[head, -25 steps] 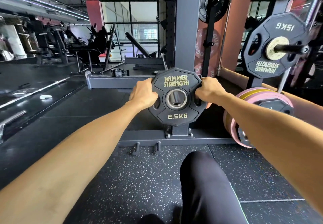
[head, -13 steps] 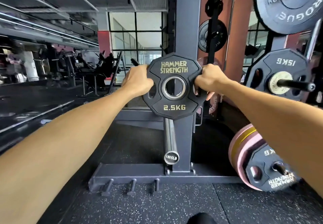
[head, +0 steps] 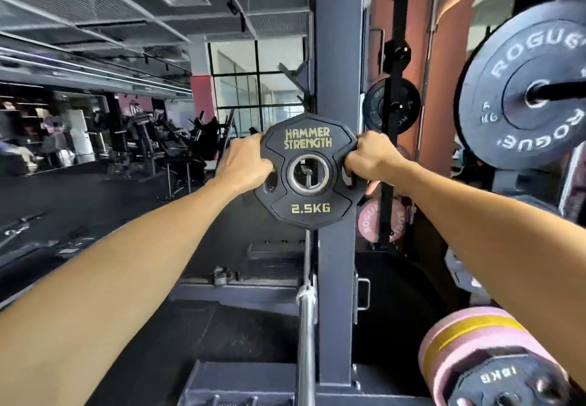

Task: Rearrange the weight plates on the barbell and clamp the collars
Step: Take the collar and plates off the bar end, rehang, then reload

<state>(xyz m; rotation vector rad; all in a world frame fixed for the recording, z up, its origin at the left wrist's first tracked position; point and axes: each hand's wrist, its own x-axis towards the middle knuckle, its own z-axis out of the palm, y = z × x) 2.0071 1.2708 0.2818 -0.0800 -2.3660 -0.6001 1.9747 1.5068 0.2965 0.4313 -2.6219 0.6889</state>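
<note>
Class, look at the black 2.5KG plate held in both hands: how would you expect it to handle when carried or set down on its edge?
The 2.5KG plate is probably stiff and light for a plate, going by its printed marking. Its side cut-outs, gripped by the left hand and right hand, likely prevent slipping. Its faceted rim suggests it would roll poorly, but on edge it may tip flat.

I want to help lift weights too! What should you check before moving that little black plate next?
1. Left hand grips the 2.5KG plate edge: ok.
2. Right hand grips the other edge: ok.
3. Plate upright, label readable: ok.
4. Centre hole clear: ok.
5. Peg or sleeve it goes onto: cannot tell.
6. Collar within reach: cannot tell.
</note>
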